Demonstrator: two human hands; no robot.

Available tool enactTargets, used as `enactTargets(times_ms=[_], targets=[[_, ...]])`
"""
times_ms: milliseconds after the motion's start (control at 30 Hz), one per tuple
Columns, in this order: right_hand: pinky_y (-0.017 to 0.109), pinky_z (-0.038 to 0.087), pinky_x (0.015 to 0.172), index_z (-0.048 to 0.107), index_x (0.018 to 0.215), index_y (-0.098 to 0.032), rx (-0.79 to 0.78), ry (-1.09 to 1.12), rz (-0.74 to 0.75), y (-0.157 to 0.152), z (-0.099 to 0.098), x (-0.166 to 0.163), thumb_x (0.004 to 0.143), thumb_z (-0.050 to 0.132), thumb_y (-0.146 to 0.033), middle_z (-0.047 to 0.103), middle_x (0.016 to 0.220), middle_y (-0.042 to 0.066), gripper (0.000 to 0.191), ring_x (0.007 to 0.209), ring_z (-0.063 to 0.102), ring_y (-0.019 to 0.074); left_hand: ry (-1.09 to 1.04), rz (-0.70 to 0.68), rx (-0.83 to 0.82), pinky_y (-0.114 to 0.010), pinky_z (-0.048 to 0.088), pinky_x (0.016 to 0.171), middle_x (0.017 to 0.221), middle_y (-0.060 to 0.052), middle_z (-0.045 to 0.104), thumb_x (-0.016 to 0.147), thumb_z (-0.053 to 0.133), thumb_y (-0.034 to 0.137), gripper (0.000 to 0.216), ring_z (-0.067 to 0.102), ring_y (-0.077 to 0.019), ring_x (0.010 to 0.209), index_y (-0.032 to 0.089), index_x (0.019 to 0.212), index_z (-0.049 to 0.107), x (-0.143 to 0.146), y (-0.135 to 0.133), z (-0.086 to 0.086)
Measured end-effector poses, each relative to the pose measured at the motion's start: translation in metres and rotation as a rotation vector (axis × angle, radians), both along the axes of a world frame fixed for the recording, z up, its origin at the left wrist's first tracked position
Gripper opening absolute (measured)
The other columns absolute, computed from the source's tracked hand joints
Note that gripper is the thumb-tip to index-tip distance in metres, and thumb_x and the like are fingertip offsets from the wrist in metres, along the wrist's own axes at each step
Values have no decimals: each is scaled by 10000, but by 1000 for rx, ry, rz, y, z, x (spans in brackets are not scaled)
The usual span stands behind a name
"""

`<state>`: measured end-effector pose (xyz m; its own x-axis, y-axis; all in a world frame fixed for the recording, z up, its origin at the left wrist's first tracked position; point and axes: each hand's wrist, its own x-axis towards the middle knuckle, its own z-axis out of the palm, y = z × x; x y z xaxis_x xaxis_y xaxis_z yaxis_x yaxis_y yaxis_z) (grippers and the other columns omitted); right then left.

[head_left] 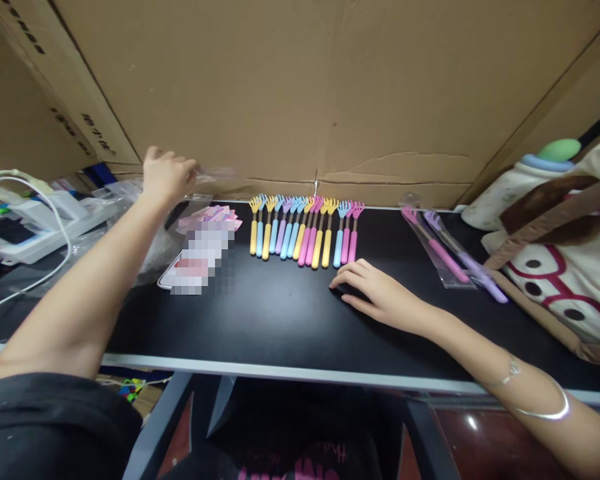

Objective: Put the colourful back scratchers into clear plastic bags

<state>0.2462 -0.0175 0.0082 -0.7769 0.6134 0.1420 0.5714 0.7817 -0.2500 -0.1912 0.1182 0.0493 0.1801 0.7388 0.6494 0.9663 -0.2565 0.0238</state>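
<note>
Two bare hands over the black-topped desk (280,327). Left hand (170,175): fingers narrow, apparently pinching a thin clear plastic film (220,173); blurred. Right hand (380,297): palm down, fingers loosely spread, seemingly holding nothing, just beside the row's near right end. Row of claw-headed sticks (307,245), yellow, blue, purple and pink handles, mid-desk, all loose. Left of row: pink-and-purple printed cards (210,215), crumpled clear plastic bags (157,253). Right: pink claw-headed stick (443,253) in clear sleeve; purple claw-headed stick (467,260) beside it, probably sleeved. Judged progress: two look bagged, whole row left.
</note>
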Motion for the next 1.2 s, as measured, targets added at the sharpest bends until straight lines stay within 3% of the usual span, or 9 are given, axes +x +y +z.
enactTargets(times_ms=[133,233,300,400,500,567,767,967,1200], targets=[[399,467,810,573,1058,-189,23,-13,15,0,0,0,928,428,-233,586,1026,110,200,952,517,240,-53,75,23,-397,265,959,860,39,608,931,315,477,387,388,-145,813,244,1038,604,43,-26,36],[397,466,815,572,1065,-192,26,-4,24,0,0,1,929,427,-230,590,1034,109,203,959,518,237,-107,3,-24,-305,356,816,877,31,634,918,422,439,370,458,-108,778,227,1184,566,83,-54,55],[395,463,827,576,1066,-193,12,13,30,0,0,2,927,432,-230,593,1043,106,203,968,520,233,-114,-105,-66,-258,361,746,852,23,642,909,464,389,347,506,-95,757,219,1193,569,110,-76,59],[389,457,856,586,1061,-194,-53,69,35,3,-1,4,925,448,-257,602,1049,101,203,993,529,226,-69,-324,-208,-216,350,634,723,27,621,877,520,367,342,520,-91,644,218,1178,587,147,-105,51],[386,449,894,590,1057,-190,-160,198,11,7,-4,8,921,464,-307,629,1052,93,219,1007,564,219,4,-540,-394,-194,312,568,650,58,585,886,510,362,335,487,-77,545,258,1199,566,173,-125,31],[381,448,900,592,1065,-183,-232,301,-50,9,-5,9,909,487,-351,641,1076,92,253,1005,588,222,40,-597,-464,-184,284,547,617,69,566,893,502,344,309,473,-73,517,282,1188,570,183,-131,15],[311,468,732,606,913,-171,-480,492,-209,10,1,9,904,465,-476,656,814,42,336,781,617,189,17,-596,-529,-177,276,547,656,77,599,908,486,324,272,480,-69,517,332,1167,571,184,-128,-20],[281,453,678,615,866,-177,-537,727,-336,12,5,9,919,380,-539,628,707,38,434,685,590,155,4,-528,-561,-193,292,571,737,66,654,900,494,309,275,549,-86,609,326,1162,577,181,-127,-31],[300,478,651,565,918,-194,-546,585,-305,13,1,8,736,674,-450,623,740,7,333,671,604,159,-37,-500,-484,-193,285,552,769,53,673,894,527,366,258,559,-88,613,310,1135,598,181,-127,-34]])
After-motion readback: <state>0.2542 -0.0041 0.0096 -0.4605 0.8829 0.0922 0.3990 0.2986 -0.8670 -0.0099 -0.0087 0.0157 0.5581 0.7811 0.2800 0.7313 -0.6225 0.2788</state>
